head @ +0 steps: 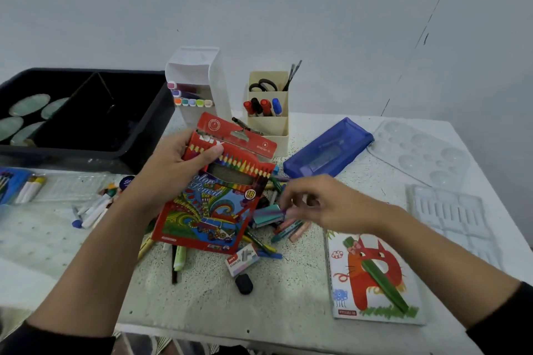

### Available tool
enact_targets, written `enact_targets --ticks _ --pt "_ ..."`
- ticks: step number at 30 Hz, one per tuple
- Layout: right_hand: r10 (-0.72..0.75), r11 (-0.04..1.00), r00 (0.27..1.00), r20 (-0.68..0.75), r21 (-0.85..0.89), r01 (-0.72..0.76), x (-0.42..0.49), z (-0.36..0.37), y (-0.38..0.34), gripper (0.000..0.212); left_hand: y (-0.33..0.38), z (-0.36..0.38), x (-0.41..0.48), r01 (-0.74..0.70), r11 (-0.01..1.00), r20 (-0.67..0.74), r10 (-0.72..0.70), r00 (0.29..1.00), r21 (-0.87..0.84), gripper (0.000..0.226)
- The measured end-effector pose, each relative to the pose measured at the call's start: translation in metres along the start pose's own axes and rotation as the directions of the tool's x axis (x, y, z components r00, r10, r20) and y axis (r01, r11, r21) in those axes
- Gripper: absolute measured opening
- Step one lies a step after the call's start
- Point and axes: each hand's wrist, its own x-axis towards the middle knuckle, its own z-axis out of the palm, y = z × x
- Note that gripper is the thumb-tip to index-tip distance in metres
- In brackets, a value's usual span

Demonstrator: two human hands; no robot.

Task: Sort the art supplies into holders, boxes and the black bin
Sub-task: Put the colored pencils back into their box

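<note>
My left hand [173, 170] grips a red colour pencil box [213, 204] by its upper left, tilted above the table with its top flap open. Under and right of the box lies a pile of loose crayons and pastel sticks [288, 229]. My right hand [326, 202] is blurred over this pile with its fingers curled down, the fingertips at a purple stick [284, 213]; the blur hides whether it is pinched. The black bin [138, 135] stands at the back left, with a white marker holder [213, 78] and a beige holder [268, 127] behind the box.
A blue pencil case [328, 150] lies right of the beige holder. A cat notebook [372, 277] with a green stick on it is at the front right. A staples box [242, 259] and a black eraser [244, 283] sit in front. Clear plastic trays [452, 213] are at right, white markers [92, 210] at left.
</note>
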Motion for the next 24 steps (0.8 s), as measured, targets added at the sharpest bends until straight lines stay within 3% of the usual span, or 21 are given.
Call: enact_targets --ticks 3,6,12,18,24 --pt "0.096 0.894 0.961 -0.258 0.446 0.030 0.013 -0.017 -0.012 0.012 0.003 0.003 0.001 0.019 1.000 0.000 -0.019 1.000 0.008 0.021" --pt "0.232 0.741 0.873 -0.429 0.659 0.127 0.038 -0.026 -0.018 0.021 0.006 0.005 0.002 0.025 0.999 0.022 -0.026 0.999 0.035 0.022" --pt "0.371 0.620 0.783 -0.500 0.761 0.192 0.074 -0.037 -0.022 0.023 0.013 0.010 0.003 0.027 0.999 0.050 -0.028 0.998 0.017 0.023" --pt "0.330 0.680 0.760 -0.559 0.699 0.220 0.084 -0.046 -0.030 0.022 0.016 0.005 0.009 -0.004 0.999 0.052 0.002 0.999 0.034 0.024" --pt "0.201 0.656 0.827 -0.524 0.699 0.284 0.089 -0.047 -0.041 0.011 0.022 0.008 0.016 -0.060 0.993 0.075 0.052 0.996 0.098 0.026"
